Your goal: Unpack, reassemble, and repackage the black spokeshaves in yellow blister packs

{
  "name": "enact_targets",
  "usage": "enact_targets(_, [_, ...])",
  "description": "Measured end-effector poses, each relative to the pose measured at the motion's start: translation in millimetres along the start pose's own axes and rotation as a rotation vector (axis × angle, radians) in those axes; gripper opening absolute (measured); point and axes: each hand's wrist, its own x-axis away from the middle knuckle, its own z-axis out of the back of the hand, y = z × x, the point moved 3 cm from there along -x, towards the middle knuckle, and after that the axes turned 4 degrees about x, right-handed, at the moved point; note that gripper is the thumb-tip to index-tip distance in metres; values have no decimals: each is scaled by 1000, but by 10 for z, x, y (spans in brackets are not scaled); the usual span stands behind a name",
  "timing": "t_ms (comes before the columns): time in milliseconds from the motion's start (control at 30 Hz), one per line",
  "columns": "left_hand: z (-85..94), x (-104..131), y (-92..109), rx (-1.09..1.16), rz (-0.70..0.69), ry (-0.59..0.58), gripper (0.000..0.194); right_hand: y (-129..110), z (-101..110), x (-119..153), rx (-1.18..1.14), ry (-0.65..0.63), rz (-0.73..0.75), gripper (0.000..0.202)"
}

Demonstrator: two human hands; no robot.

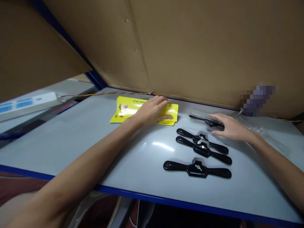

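Left hand (152,111) lies flat, fingers extended, on yellow card (128,109) at counter (71,145) rear. Right hand (229,126), open (palm down), touches black spokeshave (201,119); three more spokeshaves (201,150) lie just beside.

Left hand (153,111): reaching toward 12 o'clock, palm down, fingers flat. Right hand (231,127): extending toward 11 o'clock, fingers spread, palm down.
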Motion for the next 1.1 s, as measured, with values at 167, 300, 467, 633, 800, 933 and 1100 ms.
enact_targets(167, [-32,-15,22,-8,-16,16,56,57,-3,24,52,10,69,71])
enact_targets(300, [201,22,106,-95,51,35,27,55,-62,36,86,54,92,72])
enact_targets(467, [451,50,425,-102,-28,167,16,55,-125,35,138,98,130,71])
enact_targets(633, [157,-4,635,-62,-128,-7,34,96,-207,7,137,128,104,73])
enact_targets(800, [-51,-62,706,-67,-153,-8,54,94,-272,-2,152,204,100,72])
enact_targets(933, [-98,-54,746,-27,-138,-110,40,61,-290,15,170,257,100,72])
enact_targets(1100, [-38,-2,732,71,-72,-130,37,59,-298,26,176,254,86,71])
